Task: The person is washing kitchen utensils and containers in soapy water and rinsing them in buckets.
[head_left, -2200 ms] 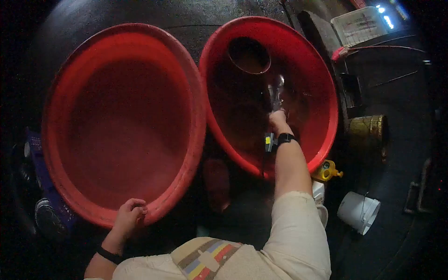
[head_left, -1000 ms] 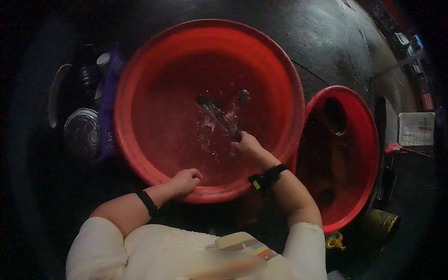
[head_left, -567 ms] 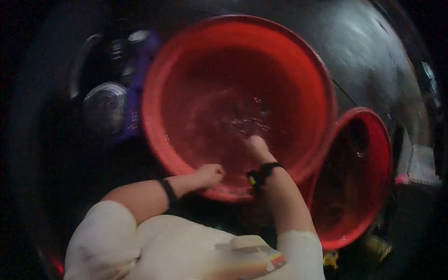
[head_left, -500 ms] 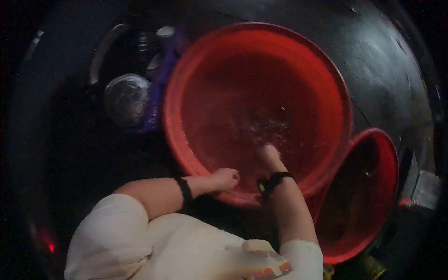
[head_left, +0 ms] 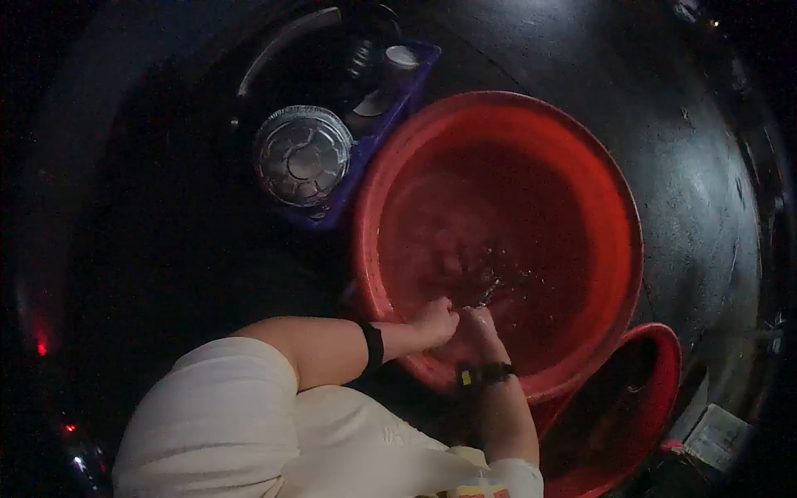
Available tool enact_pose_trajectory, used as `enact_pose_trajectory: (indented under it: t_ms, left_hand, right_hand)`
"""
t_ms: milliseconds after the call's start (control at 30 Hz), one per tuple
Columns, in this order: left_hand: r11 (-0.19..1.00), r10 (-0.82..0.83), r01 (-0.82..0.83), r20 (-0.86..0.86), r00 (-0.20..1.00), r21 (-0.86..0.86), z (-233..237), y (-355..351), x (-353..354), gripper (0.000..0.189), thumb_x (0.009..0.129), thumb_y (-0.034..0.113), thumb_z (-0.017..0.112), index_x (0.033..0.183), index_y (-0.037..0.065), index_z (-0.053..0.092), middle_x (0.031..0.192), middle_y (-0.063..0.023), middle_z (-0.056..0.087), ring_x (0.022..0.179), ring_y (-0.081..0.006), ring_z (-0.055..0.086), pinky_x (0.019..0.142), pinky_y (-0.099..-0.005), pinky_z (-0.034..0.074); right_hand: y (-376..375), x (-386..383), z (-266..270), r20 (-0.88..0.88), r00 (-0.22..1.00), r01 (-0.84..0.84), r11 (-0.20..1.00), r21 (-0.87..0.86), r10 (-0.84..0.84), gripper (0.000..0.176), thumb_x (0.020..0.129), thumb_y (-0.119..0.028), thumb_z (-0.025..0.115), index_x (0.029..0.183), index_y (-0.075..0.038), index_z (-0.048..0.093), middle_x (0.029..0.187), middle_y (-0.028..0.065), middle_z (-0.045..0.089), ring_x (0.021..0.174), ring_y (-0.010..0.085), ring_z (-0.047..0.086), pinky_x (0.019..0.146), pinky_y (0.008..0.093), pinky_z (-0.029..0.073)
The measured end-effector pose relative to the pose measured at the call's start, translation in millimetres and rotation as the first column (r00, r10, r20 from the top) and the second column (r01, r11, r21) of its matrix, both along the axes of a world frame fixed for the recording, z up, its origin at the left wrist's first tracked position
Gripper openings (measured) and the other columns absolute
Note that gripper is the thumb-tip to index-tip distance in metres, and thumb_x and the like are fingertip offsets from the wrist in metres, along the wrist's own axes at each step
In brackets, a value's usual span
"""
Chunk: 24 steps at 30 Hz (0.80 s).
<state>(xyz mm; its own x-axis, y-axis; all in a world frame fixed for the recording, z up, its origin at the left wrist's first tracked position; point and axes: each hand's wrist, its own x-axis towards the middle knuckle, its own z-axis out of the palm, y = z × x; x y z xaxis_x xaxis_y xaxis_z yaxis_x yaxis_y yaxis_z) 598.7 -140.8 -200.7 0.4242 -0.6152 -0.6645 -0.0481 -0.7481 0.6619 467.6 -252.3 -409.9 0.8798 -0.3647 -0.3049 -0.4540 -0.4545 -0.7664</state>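
A large red plastic tub [head_left: 616,249] with water [head_left: 498,216] in it stands in front of me. My left hand [head_left: 437,322] is closed in a loose fist, just inside the tub's near rim. Beside it, almost touching, my right hand [head_left: 481,326] dips its fingers to the water, drawn together and partly hidden. Small bright glints and ripples [head_left: 493,288] show right beyond its fingertips. I cannot make out what either hand holds. A black band [head_left: 373,345] circles my left wrist, and a dark band with a yellow patch [head_left: 486,375] my right.
Left of the tub, a purple crate [head_left: 394,112] holds a round foil-like container [head_left: 305,155], a white cup-like piece [head_left: 402,56] and dark items. A second red tub [head_left: 664,357] stands tilted at the lower right. Beside it lies a pale boxy object [head_left: 718,436].
My left hand has moved right, off the rim and further into the tub, next to my right hand. My right hand has drawn back slightly toward me. The view has shifted.
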Motion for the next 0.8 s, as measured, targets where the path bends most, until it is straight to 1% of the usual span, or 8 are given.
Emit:
enact_pose_trajectory:
  t_ms: [33,67,167,267,400,500,667,800]
  left_hand:
    - [0.994,0.107,-0.107,-0.037,0.994,0.008,-2.0,-4.0,6.5,0.038,0.076,0.022,0.049,0.105,-0.003,0.049,0.102,-0.0225,0.054,0.097,-0.0331,0.052,0.082,-0.0387,0.041]
    - [0.976,0.216,-0.215,-0.07,0.974,0.022,-6.0,-6.9,11.0,0.04,0.077,0.023,0.049,0.106,-0.004,0.048,0.103,-0.0233,0.054,0.098,-0.0334,0.052,0.082,-0.039,0.041]
    - [0.955,0.294,-0.295,0.03,0.955,0.028,-30.1,-6.8,19.8,0.043,0.076,0.026,0.051,0.107,-0.004,0.047,0.105,-0.0222,0.052,0.097,-0.031,0.052,0.079,-0.0401,0.041]
    - [0.956,0.24,-0.191,-0.222,0.945,0.222,3.0,-4.0,31.8,0.044,0.075,0.028,0.052,0.105,-0.004,0.048,0.101,-0.0199,0.054,0.093,-0.0288,0.053,0.075,-0.0405,0.041]
    - [0.948,0.303,-0.264,-0.251,0.919,0.178,25.8,1.2,36.0,0.038,0.075,0.026,0.052,0.101,-0.002,0.048,0.087,-0.0154,0.057,0.078,-0.0252,0.056,0.067,-0.0383,0.043]
    - [0.942,0.323,-0.332,-0.378,0.868,0.042,16.2,0.1,35.4,0.025,0.078,0.016,0.048,0.096,-0.001,0.048,0.075,-0.0124,0.057,0.065,-0.0219,0.059,0.055,-0.0344,0.047]
    - [0.84,0.518,-0.541,-0.37,0.771,0.046,-4.2,-1.6,30.2,0.022,0.077,0.011,0.047,0.096,0.002,0.042,0.074,-0.0113,0.054,0.064,-0.0233,0.058,0.055,-0.0347,0.047]
    - [0.841,0.54,-0.528,-0.145,0.829,0.114,-20.9,-1.5,28.8,0.026,0.075,0.01,0.047,0.098,0.001,0.042,0.089,-0.018,0.053,0.082,-0.0297,0.057,0.07,-0.0401,0.046]
  right_hand:
    - [7.7,12.7,54.5,-0.1,0.97,0.241,0.814,0.529,-0.222,0.013,0.073,-0.011,0.055,0.083,-0.004,0.057,0.076,0.0068,0.059,0.07,0.0201,0.058,0.063,0.032,0.047]
    - [16.0,26.6,113.2,-0.33,0.828,0.502,0.335,0.798,-0.454,0.013,0.074,-0.008,0.054,0.086,-0.002,0.056,0.079,0.0052,0.058,0.072,0.0174,0.057,0.065,0.0303,0.047]
    - [42.5,44.7,174.8,-0.275,0.874,0.366,0.17,0.915,-0.402,0.024,0.074,-0.006,0.054,0.097,0.001,0.052,0.09,0.0079,0.057,0.08,0.0189,0.056,0.069,0.031,0.046]
    - [50.4,55.8,211.7,-0.277,0.923,0.336,0.212,0.918,-0.267,0.031,0.076,-0.009,0.055,0.105,0.001,0.049,0.095,0.0082,0.056,0.083,0.0176,0.055,0.074,0.0304,0.045]
    - [54.5,57.4,222.5,-0.077,0.994,0.018,0.562,0.827,0.081,0.03,0.079,-0.018,0.056,0.102,-0.001,0.055,0.094,0.0061,0.059,0.08,0.0157,0.055,0.071,0.0298,0.045]
    - [-3.4,37.9,195.1,-0.21,0.924,-0.186,0.857,0.48,0.318,0.027,0.077,-0.019,0.057,0.096,0.0,0.057,0.088,0.0083,0.06,0.078,0.0173,0.056,0.069,0.0313,0.046]
    - [-66.1,51.5,133.0,-0.462,0.87,-0.004,0.933,-0.361,-0.175,0.033,0.073,-0.021,0.058,0.099,-0.001,0.053,0.091,0.014,0.059,0.081,0.0246,0.058,0.067,0.0379,0.047]
    - [-53.3,78.2,91.1,-0.391,0.879,-0.003,0.817,-0.576,-0.272,0.032,0.073,-0.024,0.058,0.096,-0.002,0.055,0.089,0.0159,0.06,0.081,0.0284,0.059,0.069,0.0388,0.047]
